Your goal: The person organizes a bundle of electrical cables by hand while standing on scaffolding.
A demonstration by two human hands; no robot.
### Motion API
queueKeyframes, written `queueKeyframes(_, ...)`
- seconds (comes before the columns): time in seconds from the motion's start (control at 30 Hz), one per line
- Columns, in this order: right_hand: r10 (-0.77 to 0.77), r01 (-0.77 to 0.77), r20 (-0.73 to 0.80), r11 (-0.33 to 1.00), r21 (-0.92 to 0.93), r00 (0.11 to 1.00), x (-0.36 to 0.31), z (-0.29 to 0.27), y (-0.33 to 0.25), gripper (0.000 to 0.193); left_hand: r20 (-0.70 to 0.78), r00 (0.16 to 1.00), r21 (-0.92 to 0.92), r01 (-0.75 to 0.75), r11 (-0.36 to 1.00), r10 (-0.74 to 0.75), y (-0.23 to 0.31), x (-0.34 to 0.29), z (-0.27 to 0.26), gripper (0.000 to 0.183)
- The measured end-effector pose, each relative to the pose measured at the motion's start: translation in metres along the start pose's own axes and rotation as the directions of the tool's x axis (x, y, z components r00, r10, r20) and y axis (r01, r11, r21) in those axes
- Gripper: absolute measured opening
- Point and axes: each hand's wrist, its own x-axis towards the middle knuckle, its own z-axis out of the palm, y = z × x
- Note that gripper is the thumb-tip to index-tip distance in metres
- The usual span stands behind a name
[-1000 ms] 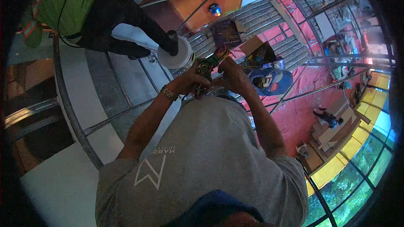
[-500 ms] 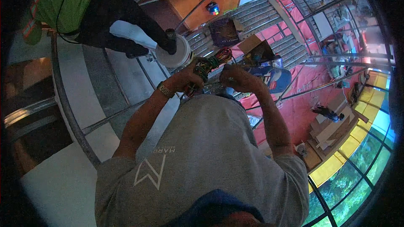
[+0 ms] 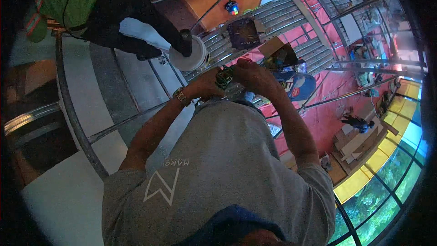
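Note:
In front of my waist, my left hand (image 3: 207,84) is wrapped round a coiled bundle of thin green and red wires (image 3: 224,78). My right hand (image 3: 255,78) has its fingers closed at the bundle's far right end, and the two hands nearly meet. Much of the bundle is hidden by the hands. Just past my right wrist a blue cap-like item (image 3: 300,86) with a red and white patch lies by an open cardboard box (image 3: 280,54).
A co-worker in a green top and dark trousers (image 3: 132,9) stands at upper left, one foot on a white bucket (image 3: 189,54). Metal scaffold planks (image 3: 277,16) run beyond my hands. Scaffold rails (image 3: 75,105) surround me. Far below right, another person (image 3: 357,123) is on the floor.
My right hand has moved left and up onto the wire bundle, which it was beside before. The bundle's far end is now covered by that hand.

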Motion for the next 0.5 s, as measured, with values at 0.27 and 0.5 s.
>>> queueKeyframes(0.27,-0.090,0.090,0.004,0.991,-0.101,0.996,0.014,-0.006,0.002,0.032,-0.092,0.994,-0.055,-0.068,0.996,0.063,-0.005,0.000,0.007,0.090)
queueKeyframes(0.5,-0.172,0.208,0.171,0.953,-0.220,0.970,0.007,-0.045,0.005,0.036,-0.094,0.990,0.338,0.127,0.933,-0.100,0.015,0.002,-0.017,0.074)
